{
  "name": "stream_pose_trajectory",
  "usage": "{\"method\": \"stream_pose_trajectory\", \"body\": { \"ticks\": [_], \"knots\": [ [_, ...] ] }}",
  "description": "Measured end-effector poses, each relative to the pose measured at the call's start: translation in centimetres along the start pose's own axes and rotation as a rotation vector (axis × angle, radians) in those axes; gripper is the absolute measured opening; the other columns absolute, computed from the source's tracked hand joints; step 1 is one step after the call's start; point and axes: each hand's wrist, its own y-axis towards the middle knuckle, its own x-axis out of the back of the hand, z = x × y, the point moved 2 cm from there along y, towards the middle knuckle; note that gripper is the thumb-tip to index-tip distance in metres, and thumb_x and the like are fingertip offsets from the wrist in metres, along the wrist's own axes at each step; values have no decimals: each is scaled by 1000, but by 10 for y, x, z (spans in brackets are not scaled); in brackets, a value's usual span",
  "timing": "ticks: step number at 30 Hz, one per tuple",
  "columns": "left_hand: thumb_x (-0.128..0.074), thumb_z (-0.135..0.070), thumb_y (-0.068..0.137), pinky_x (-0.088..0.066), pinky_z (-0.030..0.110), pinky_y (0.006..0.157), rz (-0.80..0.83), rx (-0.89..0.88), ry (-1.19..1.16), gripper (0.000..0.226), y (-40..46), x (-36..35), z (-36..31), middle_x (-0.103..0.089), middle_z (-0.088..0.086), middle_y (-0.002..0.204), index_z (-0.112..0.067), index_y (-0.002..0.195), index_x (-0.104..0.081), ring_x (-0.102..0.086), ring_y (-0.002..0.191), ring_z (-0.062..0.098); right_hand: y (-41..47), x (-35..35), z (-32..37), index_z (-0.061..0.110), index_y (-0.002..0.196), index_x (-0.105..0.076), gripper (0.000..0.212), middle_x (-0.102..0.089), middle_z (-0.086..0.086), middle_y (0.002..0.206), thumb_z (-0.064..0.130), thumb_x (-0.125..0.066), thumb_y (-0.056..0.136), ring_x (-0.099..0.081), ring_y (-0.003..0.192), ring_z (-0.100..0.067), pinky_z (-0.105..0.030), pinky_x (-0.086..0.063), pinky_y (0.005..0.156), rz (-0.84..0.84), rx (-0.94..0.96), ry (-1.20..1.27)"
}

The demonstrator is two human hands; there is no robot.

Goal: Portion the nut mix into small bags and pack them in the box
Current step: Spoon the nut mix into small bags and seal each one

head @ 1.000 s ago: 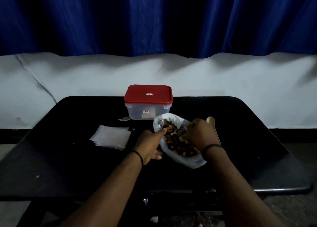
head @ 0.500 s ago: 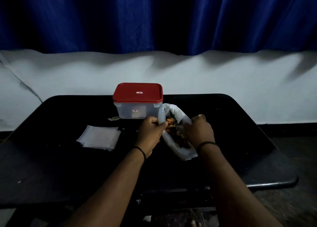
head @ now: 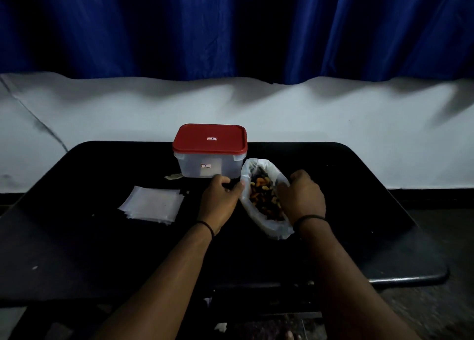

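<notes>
Both hands (head: 218,198) (head: 302,198) pinching nut bag (head: 269,221) rim apart; best held wide and steady on counter (head: 359,185).

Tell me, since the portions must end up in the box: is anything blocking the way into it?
Yes. The red lid sits closed on the clear box, so nothing can go in until it comes off. Both hands, left hand and right hand, hold the nut mix bag.

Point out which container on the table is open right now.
The big clear plastic bag of nut mix, held open at its rim by the left hand and right hand. The box behind it has its red lid on.
</notes>
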Motion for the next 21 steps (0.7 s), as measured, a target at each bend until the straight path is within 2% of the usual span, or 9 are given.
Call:
{"method": "stream_pose_trajectory", "body": {
  "ticks": [3, 6, 8, 10, 14, 16, 17, 19, 21],
  "knots": [
    [-63, -41, 90, -52, 38, 69, -172, -28, -40, 23, 6, 33, 1, -69, 4, 86, -18, 89, -62, -67, 79, 26, -3, 4, 18, 10, 113, -61, 31, -65, -17, 110, 32, -60, 91, -59, 104, -39, -43, -49, 84, -198, 153, 22],
    [-60, -32, 91, -51, 43, 65, -321, 24, -65, 28, 10, 82, 8, -68, 14, 78, -13, 71, -59, -65, 73, 33, -14, 5, 44, 14, 98, -65, 14, -67, -12, 96, 24, -61, 89, -61, 91, -34, -39, -46, 75, -325, 322, 109],
    [-62, -35, 88, -53, 45, 69, -436, 48, -40, 34, 7, 118, 13, -67, 16, 73, -12, 64, -59, -66, 72, 36, -28, -1, 60, 15, 86, -65, 8, -67, -7, 87, 20, -59, 88, -62, 84, -28, -34, -41, 67, -269, 373, 212],
    [-67, -34, 87, -53, 42, 72, -532, 82, 40, 37, -3, 149, 16, -66, 14, 70, -11, 60, -57, -65, 73, 35, -40, -17, 71, 16, 78, -63, 13, -67, -4, 82, 22, -59, 89, -63, 80, -25, -33, -42, 64, -141, 390, 245],
    [-71, -37, 86, -55, 40, 69, -574, 129, 239, 42, -19, 182, 31, -63, 14, 69, -11, 57, -55, -64, 72, 35, -63, -52, 86, 18, 64, -56, 39, -61, 2, 65, 47, -63, 89, -61, 69, -17, -28, -39, 58, 138, 360, 152],
    [-70, -49, 82, -56, 41, 72, -553, 148, 338, 40, -19, 185, 40, -66, 17, 83, -13, 66, -60, -64, 79, 37, -71, -65, 95, 15, 61, -54, 47, -61, -1, 64, 50, -59, 92, -61, 69, -19, -27, -36, 59, 208, 350, 172],
    [-69, -55, 79, -56, 43, 77, -556, 181, 385, 41, -19, 185, 42, -65, 19, 97, -14, 79, -65, -63, 88, 39, -74, -73, 99, 14, 63, -54, 46, -65, -4, 68, 49, -56, 93, -64, 73, -23, -27, -38, 60, 243, 345, 190],
    [-70, -59, 77, -53, 47, 87, -548, 273, 431, 62, -19, 185, 46, -55, 25, 119, -9, 113, -63, -57, 105, 45, -79, -88, 107, 14, 74, -62, 40, -71, -10, 84, 47, -54, 95, -67, 87, -31, -29, -43, 66, 322, 333, 204],
    [-71, -61, 77, -52, 46, 89, -509, 316, 431, 72, -18, 187, 51, -54, 25, 124, -6, 123, -58, -56, 109, 45, -85, -103, 113, 13, 91, -67, 36, -72, -11, 99, 47, -54, 95, -65, 98, -33, -30, -46, 73, 389, 318, 187]
  ]
}}
